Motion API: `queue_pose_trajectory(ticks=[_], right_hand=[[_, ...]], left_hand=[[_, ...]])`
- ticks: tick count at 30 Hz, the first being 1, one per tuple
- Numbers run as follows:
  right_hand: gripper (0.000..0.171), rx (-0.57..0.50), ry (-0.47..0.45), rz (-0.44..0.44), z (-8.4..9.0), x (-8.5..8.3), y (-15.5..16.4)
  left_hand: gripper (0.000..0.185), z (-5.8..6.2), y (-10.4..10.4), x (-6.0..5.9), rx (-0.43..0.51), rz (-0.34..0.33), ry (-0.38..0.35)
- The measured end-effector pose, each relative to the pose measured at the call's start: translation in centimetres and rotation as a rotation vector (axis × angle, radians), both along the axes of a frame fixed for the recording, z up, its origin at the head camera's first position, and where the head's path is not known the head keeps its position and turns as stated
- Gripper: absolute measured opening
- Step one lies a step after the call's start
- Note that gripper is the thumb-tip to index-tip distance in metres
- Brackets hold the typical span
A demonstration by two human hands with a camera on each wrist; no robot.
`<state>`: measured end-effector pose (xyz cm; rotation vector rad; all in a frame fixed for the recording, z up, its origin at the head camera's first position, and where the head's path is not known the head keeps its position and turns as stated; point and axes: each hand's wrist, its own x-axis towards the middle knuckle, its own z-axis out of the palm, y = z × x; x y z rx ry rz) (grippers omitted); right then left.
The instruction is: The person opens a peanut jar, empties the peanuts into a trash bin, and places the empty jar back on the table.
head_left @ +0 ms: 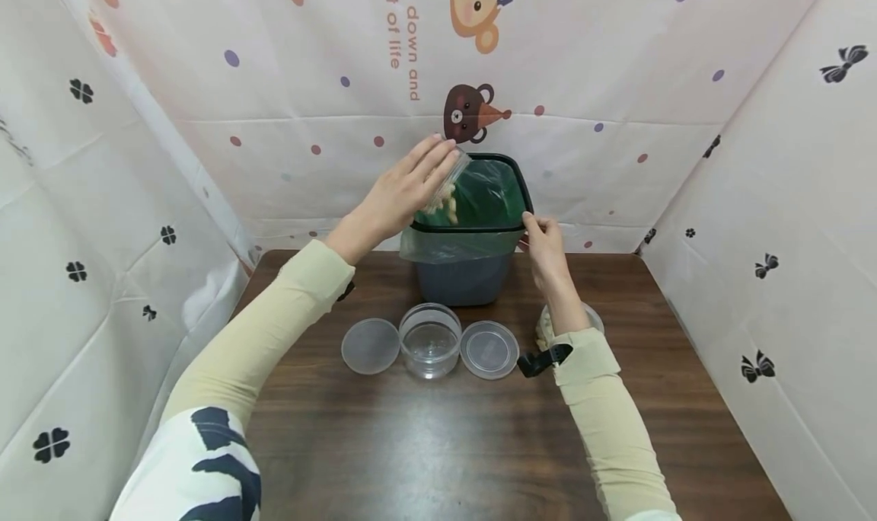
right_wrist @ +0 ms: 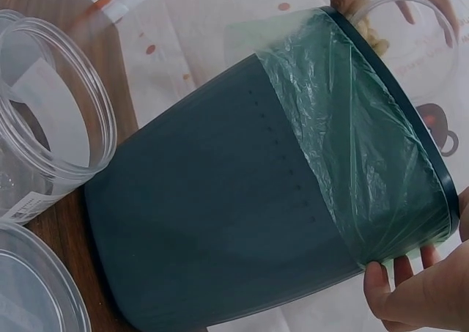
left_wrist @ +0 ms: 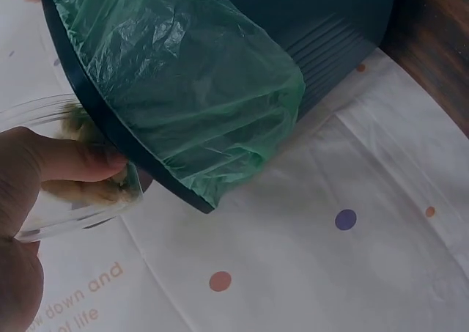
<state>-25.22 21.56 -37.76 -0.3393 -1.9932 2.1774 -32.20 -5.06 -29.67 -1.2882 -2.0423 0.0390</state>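
Observation:
My left hand (head_left: 404,186) grips a clear plastic jar (left_wrist: 44,116) tipped sideways over the left rim of a trash bin (head_left: 455,277). Tan, peanut-like pieces (head_left: 451,205) lie at its mouth, above the green bag (head_left: 489,193) lining the bin. The bag's edge folds down outside the dark rim. At the bin's right front corner, my right hand (head_left: 546,250) holds the rim, thumb on top and fingers at the bag's outside, as the right wrist view (right_wrist: 418,295) shows less fully. How many pieces are inside the bin cannot be seen.
On the brown table (head_left: 411,445), an open clear jar (head_left: 430,342) stands before the bin, between two round lids, the left lid (head_left: 370,346) and right lid (head_left: 489,350). Partly behind my right forearm is another round container (head_left: 593,317) with pale contents. Printed cloth walls (head_left: 274,163) surround the table.

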Motion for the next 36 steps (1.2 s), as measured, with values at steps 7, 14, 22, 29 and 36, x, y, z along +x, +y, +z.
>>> queue_pose_trajectory(ticks=[7,14,22,29,36], right_hand=[[0.050,0.013,-0.011,0.018,0.3,0.0,0.0],[0.055,0.017,-0.007,0.019,0.2,0.0,0.1],[0.055,0.025,-0.004,0.023,0.1,0.1,0.1],[0.055,0.028,-0.003,0.022,0.0,0.1,0.0],[0.053,0.036,-0.003,0.011,-0.1,-0.1,0.1]], left_hand=[[0.083,0.2,0.0,0.0,-0.017,0.026,-0.026],[0.084,0.6,0.1,0.4,0.000,0.040,-0.049],[0.081,0.7,0.3,0.6,-0.015,0.043,0.002],[0.078,0.3,0.5,0.6,-0.098,0.054,0.104],[0.070,-0.3,0.5,0.4,-0.103,0.028,0.107]])
